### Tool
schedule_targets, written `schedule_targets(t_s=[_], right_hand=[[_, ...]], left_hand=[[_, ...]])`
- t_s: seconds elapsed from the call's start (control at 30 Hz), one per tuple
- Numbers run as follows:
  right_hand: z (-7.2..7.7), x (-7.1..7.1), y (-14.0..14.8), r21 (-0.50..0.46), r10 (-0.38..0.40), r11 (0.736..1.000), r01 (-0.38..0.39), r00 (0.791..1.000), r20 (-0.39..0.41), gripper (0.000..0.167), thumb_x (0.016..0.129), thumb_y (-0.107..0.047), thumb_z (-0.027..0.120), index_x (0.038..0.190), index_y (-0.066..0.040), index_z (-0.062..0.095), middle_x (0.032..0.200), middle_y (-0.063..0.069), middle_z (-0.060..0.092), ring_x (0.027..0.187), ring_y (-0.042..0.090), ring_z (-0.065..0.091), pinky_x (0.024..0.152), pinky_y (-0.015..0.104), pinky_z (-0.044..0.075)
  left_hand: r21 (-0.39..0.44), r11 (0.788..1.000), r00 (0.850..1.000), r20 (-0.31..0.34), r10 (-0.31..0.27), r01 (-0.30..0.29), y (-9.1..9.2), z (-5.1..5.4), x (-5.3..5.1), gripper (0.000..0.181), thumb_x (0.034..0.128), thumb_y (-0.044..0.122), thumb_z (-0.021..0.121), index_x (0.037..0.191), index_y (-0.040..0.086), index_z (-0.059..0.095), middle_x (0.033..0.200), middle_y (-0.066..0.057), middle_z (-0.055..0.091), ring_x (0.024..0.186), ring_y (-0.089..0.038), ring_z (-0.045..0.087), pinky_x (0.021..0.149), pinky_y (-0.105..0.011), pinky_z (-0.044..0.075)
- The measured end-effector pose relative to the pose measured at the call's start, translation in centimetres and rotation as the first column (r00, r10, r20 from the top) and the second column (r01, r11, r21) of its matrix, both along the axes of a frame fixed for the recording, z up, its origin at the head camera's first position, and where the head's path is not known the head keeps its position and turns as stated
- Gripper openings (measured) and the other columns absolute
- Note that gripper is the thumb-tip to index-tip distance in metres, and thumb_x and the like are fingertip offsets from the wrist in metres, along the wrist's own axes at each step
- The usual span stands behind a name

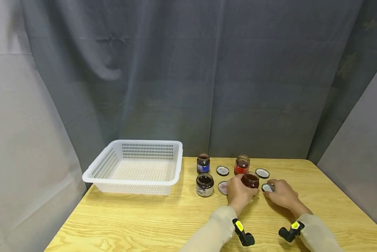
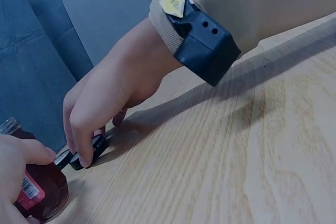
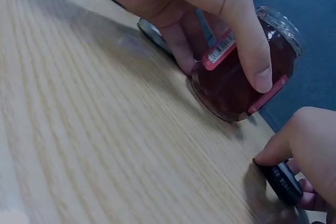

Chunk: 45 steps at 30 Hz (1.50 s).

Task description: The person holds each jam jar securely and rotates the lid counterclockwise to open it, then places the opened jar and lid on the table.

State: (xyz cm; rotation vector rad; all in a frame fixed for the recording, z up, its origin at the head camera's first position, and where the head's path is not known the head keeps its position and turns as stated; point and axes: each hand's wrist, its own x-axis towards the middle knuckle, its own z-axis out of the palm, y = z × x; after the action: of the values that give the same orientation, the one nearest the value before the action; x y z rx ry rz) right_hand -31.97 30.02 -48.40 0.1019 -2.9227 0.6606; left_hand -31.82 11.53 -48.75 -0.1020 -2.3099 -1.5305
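Observation:
My left hand grips an uncapped glass jar of dark red contents, standing on the table. In the right wrist view, the thumb lies across the front of this jar, over its red label. To the right, my right hand pinches the edge of a black lid that lies with its pale inside up. The right wrist view shows that lid between thumb and fingers, low at the table surface. Partly behind my left hand lies another upturned lid.
Behind the gripped jar stands an open red-labelled jar, a lid beside it. Further left are a blue-labelled jar, a pale-labelled jar and a lid. A white perforated basket sits at the table's left.

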Motion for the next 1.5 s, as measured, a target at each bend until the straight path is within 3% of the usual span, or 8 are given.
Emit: schedule_targets(t_s=[0.27,0.53,0.97,1.3,1.5], right_hand=[[0.4,0.1,0.1,0.002,-0.023,1.000,0.023,0.999,0.043,0.059,0.090,-0.026,0.072,0.135,0.010,0.056,0.123,0.036,0.053,0.114,0.054,0.051,0.081,0.075,0.040],[0.3,0.2,1.1,0.020,-0.002,1.000,0.000,0.998,0.069,0.065,0.089,-0.034,0.074,0.137,0.007,0.057,0.122,0.033,0.054,0.110,0.052,0.055,0.078,0.070,0.046],[0.2,-0.3,2.0,0.024,0.137,0.990,-0.138,0.990,0.028,0.071,0.091,-0.037,0.079,0.133,0.015,0.057,0.118,0.031,0.060,0.108,0.048,0.060,0.087,0.064,0.050],[0.4,0.1,1.6,0.017,0.119,0.993,-0.120,0.992,0.042,0.075,0.093,-0.038,0.077,0.139,0.015,0.052,0.122,0.035,0.056,0.114,0.052,0.055,0.092,0.068,0.046],[0.3,0.3,1.3,0.022,0.125,0.992,-0.125,0.992,0.017,0.074,0.092,-0.038,0.078,0.138,0.014,0.053,0.123,0.035,0.057,0.114,0.052,0.055,0.091,0.068,0.046]], left_hand=[[-0.002,1.000,1.000,-0.010,-0.014,0.014,0.3,0.0,-0.1,0.049,0.0558,0.017,0.104,0.097,0.018,0.077,0.086,0.010,0.072,0.081,-0.006,0.067,0.074,-0.025,0.056],[-0.011,0.999,0.999,0.014,-0.030,0.030,0.5,0.4,0.2,0.050,0.0575,0.019,0.104,0.099,0.018,0.076,0.088,0.009,0.072,0.083,-0.007,0.067,0.076,-0.026,0.056],[-0.026,0.999,1.000,0.003,-0.023,0.024,0.6,0.5,0.3,0.053,0.0582,0.020,0.104,0.102,0.015,0.076,0.090,0.008,0.072,0.083,-0.008,0.067,0.075,-0.026,0.056],[-0.121,0.993,1.000,-0.006,-0.014,0.013,0.4,0.5,0.0,0.057,0.0579,0.023,0.104,0.103,0.014,0.072,0.091,0.003,0.071,0.087,-0.014,0.067,0.078,-0.029,0.056],[-0.138,0.990,1.000,0.002,-0.024,0.024,0.2,0.5,0.1,0.060,0.0578,0.024,0.104,0.104,0.012,0.069,0.093,0.000,0.070,0.089,-0.018,0.067,0.079,-0.032,0.056]])
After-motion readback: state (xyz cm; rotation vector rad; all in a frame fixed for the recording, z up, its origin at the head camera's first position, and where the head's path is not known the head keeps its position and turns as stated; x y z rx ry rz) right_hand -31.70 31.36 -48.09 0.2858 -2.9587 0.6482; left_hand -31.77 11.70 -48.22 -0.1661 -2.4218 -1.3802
